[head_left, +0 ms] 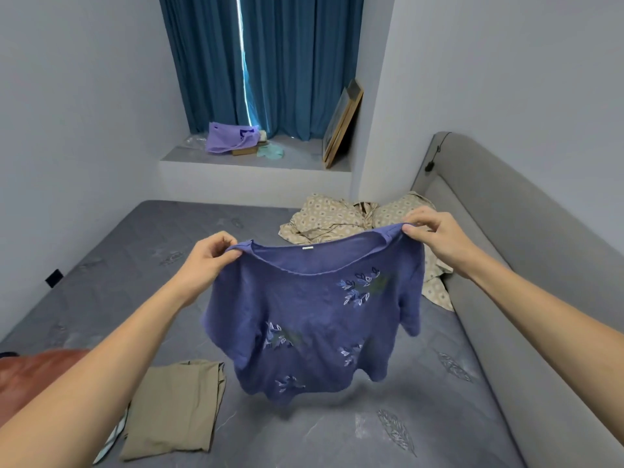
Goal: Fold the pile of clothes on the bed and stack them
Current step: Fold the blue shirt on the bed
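We are in a home bedroom; we see a bed [111, 251] with grey padded headboard [526, 231], teal curtains [270, 62] at the window ledge [297, 157], plain walls [67, 113].

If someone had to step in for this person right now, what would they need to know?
Left hand: grip pinches the left shoulder of the blue embroidered top.
Right hand: grip pinches the right shoulder.
The top hangs spread in the air above the grey mattress, not yet folded.
Done: a khaki garment lies folded at the near left, over a lighter piece whose edge shows.
Left: fold the top and stack it there; then probably the patterned beige clothes, crumpled by the headboard.
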A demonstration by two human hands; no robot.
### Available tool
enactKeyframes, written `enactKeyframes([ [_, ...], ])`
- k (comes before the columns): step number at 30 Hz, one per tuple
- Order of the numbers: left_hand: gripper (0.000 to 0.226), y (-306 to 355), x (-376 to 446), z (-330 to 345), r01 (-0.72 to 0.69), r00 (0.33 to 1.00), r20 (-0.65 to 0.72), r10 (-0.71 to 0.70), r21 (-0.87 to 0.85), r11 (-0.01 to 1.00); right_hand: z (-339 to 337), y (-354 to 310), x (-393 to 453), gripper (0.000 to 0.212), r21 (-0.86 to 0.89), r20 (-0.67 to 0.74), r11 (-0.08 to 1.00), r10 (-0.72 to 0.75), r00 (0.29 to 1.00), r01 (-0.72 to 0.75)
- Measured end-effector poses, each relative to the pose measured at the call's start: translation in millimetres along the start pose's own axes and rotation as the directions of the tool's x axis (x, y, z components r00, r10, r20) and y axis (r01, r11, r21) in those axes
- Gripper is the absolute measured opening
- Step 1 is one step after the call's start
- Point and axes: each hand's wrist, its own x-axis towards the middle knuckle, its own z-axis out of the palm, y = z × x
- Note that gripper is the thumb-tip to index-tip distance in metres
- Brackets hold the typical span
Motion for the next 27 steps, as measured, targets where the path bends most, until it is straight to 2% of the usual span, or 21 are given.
enactKeyframes([
  [4, 0.011, 10, 3, 3, -0.037, 0.999, -0.037, 0.038, 0.025, 0.999, 11, -5, -3, 0.026, 0.079, -0.088, 0.997, 0.033, 0.996, -0.026],
  [6, 0.014, 16, 5, 5, -0.077, 0.995, -0.053, 0.082, 0.09, 0.993, 17, -8, -3, 0.031, 0.077, -0.119, 0.996, 0.053, 0.991, -0.044],
  [10, 0.017, 25, 9, 8, -0.11, 0.984, -0.12, 0.132, 0.169, 0.979, 21, -12, -7, 0.022, -0.119, 0.026, 0.993, -0.004, 1.0, 0.007],
  [12, 0.017, 26, 13, 4, -0.106, 0.985, -0.121, 0.127, 0.164, 0.981, 19, -12, -10, 0.022, -0.161, 0.072, 0.987, 0.02, 0.997, -0.008],
  [14, 0.02, 24, 17, -2, -0.109, 0.989, -0.084, 0.125, 0.167, 0.98, 19, -12, -14, 0.03, -0.129, 0.031, 0.991, 0.028, 0.999, -0.024],
  [18, 0.031, 23, 21, -8, -0.124, 0.991, -0.023, 0.13, 0.182, 0.975, 23, -15, -26, 0.039, -0.034, -0.15, 0.999, 0.036, 0.988, -0.041],
  [20, 0.037, 21, 18, -5, -0.138, 0.99, -0.007, 0.141, 0.169, 0.976, 26, -13, -36, 0.041, -0.04, -0.175, 0.998, 0.048, 0.983, -0.055],
  [27, 0.034, 16, -19, 19, -0.113, 0.994, 0.022, 0.112, 0.138, 0.984, 23, 6, -80, 0.023, -0.095, -0.196, 0.992, 0.058, 0.979, -0.078],
])
